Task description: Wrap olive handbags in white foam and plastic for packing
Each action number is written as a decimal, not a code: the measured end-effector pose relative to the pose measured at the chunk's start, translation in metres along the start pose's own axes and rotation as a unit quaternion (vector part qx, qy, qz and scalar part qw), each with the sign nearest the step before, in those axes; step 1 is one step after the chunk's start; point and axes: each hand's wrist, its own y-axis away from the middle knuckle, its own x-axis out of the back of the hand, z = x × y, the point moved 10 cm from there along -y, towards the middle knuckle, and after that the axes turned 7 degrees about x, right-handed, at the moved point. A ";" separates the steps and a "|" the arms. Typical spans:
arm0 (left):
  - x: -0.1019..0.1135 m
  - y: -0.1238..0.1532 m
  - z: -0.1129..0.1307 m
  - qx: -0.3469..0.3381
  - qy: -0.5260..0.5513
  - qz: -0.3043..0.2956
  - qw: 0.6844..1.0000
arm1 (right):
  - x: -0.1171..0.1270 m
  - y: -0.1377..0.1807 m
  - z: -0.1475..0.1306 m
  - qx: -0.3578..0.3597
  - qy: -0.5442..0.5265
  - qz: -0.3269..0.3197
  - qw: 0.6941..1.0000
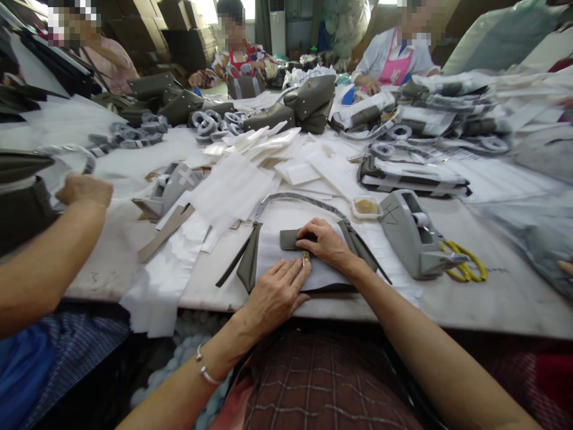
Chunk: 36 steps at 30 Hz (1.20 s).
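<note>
Head view, bag: the olive handbag point(250, 263) lies flat at the table edge point(492, 310), wrapped in white paper point(286, 254).
Left hand point(275, 292): spread flat, pressing the paper down.
Right hand point(326, 242): fingers curled, pinching the front flap point(290, 239) above the metal clasp point(305, 258).
Doing it well: keep the paper taut and the flap centred on the clasp.

A handbag point(295, 257) lies flat at the near edge of the counter point(501, 292), with the left hand point(275, 292) on its near side and the right hand point(326, 242) on its flap, the two hands close together. To its right stands a tape dispenser point(414, 233), with scissors point(465, 269) just beyond and a small dish point(366, 207) behind. Paper sheets point(233, 191) lie behind and left of the handbag; a co-worker's hand point(85, 190) rests at far left.
</note>
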 end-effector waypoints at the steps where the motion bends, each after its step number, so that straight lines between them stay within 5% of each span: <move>1: 0.000 0.003 0.001 0.004 0.000 0.000 1.000 | 0.000 0.000 -0.001 0.002 0.001 -0.003 1.000; 6: 0.004 0.000 0.000 0.083 -0.017 0.004 0.996 | -0.003 0.000 0.002 -0.006 -0.002 -0.011 1.000; 30: 0.005 -0.028 0.008 0.071 0.016 -0.147 0.986 | -0.005 0.002 -0.003 -0.009 0.025 -0.047 0.999; 36: 0.007 -0.020 0.014 0.072 0.001 -0.134 0.988 | -0.010 0.010 -0.017 0.008 0.039 -0.079 0.996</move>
